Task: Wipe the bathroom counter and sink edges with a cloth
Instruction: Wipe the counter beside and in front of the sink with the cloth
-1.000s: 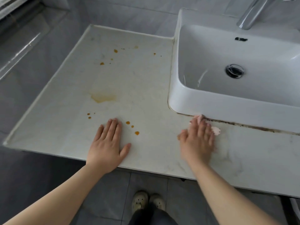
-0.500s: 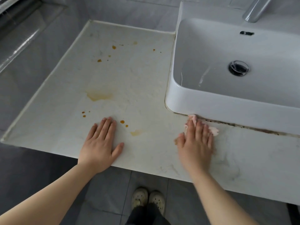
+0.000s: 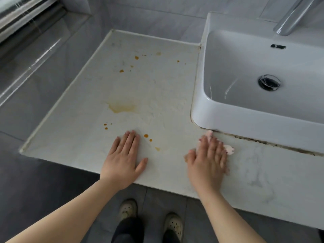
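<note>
In the head view, the cloth [image 3: 228, 149] is small, pink and soft. I judge it light and limp, so it may bunch or slip out, and it is best held down under the whole flat palm. It lies beneath the right hand [image 3: 208, 160] and shows only beyond the fingertips and past the little finger, touching the base of the sink [image 3: 245, 123]. This hand is flat, fingers straight and close together, pressing the cloth on the counter [image 3: 78, 134]. The left hand [image 3: 124, 162] rests flat beside it, thumb out, holding nothing. Orange stains [image 3: 146, 135] lie just ahead of its fingers.
</note>
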